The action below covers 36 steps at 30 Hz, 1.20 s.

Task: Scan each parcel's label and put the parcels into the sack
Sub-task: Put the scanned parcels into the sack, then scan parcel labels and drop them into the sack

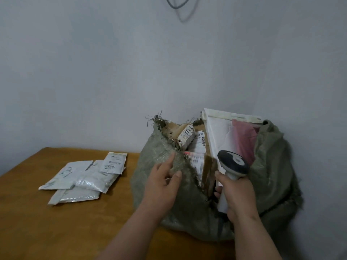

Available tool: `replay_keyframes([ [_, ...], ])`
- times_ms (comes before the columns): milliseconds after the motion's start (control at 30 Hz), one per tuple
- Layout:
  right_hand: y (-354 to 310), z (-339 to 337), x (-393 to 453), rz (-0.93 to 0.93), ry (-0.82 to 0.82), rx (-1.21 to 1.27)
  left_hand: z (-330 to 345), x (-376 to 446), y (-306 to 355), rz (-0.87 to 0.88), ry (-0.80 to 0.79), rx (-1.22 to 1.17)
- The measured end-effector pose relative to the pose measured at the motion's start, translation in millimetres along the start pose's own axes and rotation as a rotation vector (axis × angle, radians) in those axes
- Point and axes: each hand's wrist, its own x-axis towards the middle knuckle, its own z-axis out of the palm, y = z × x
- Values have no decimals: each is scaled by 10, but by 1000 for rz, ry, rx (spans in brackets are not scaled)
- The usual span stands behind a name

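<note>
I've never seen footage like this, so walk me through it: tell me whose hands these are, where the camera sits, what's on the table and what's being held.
There is no machine here. One camera, worn on a person's head, looks forward and down, so both bare arms reach in from the bottom edge.

The right hand grips a handheld barcode scanner, its head aimed toward the sack. The left hand holds nothing; its fingers lie open against the front of the sack.

The sack is coarse grey-green woven cloth standing on a wooden table by the wall. Parcels already stand in it: labelled cardboard boxes and a large white padded envelope.

On the table to the left lie a few white mailer bags, overlapping, not yet in the sack.
</note>
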Motion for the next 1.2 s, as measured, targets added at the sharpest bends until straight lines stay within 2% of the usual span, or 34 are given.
replay_keyframes([
  [167, -225, 45, -377, -104, 25, -53, -271, -99, -75, -19, 54, -94],
  [267, -281, 282, -668, -143, -37, -13, -596, -192, -210, -86, 76, -167],
  [400, -183, 864, -1132, -108, -187, 59, -1226, -367, -512, -180, 134, -210],
  [533, 189, 1628, -1607, -18, -343, -23, -1985, -590, -899, -282, 193, -148],
  [767, 731, 2618, -2141, 9, -404, -244, -3116, -961, -1516, -465, 268, -109],
  [1000, 834, 3251, -2190, -67, -475, -357, -3575, -928, -1894, -582, 313, -121],
  [1200, 1075, 3679, -1726, 7, -437, -359, -3618, -505, -2325, -686, 270, -96],
])
